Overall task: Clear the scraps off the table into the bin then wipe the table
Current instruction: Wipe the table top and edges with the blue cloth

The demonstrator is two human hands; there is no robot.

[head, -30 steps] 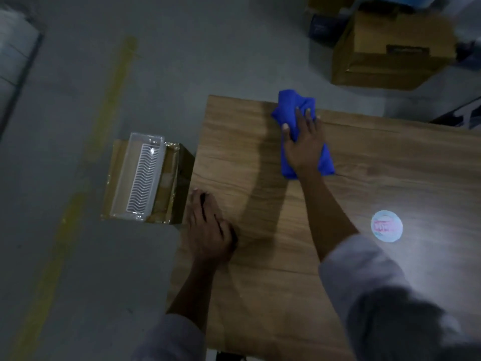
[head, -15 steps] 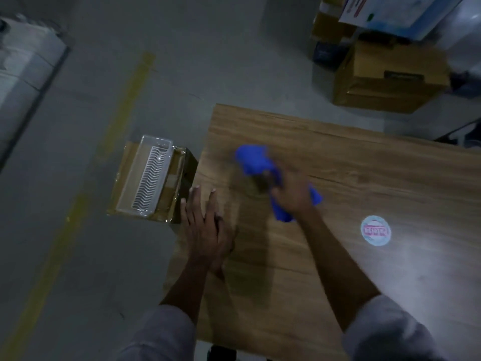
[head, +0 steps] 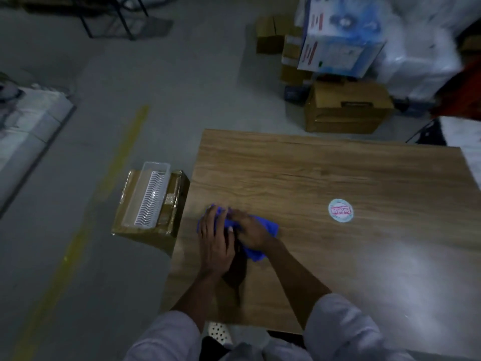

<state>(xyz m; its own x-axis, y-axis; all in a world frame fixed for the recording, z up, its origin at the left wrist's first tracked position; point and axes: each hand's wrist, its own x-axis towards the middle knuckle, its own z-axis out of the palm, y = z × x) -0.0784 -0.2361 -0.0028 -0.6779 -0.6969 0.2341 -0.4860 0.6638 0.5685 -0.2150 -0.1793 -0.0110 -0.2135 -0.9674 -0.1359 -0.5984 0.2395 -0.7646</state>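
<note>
A blue cloth (head: 263,229) lies bunched on the wooden table (head: 325,173) near its left edge. My right hand (head: 248,229) rests on top of the cloth with its fingers curled into the fabric. My left hand (head: 214,237) lies beside it, fingertips on the cloth's left end. The two hands touch each other over the cloth. A white slotted plastic bin (head: 151,196) sits on a cardboard box (head: 130,217) on the floor just left of the table.
A round white-and-pink sticker (head: 340,210) is on the table to the right of the hands. Cardboard boxes (head: 346,110) and a blue-white printed carton (head: 338,35) stand on the floor beyond the table. A yellow line (head: 109,178) runs along the grey floor.
My right hand has dragged the cloth from the table's far edge toward the near left. My left hand has moved off the bare table edge onto the cloth.
</note>
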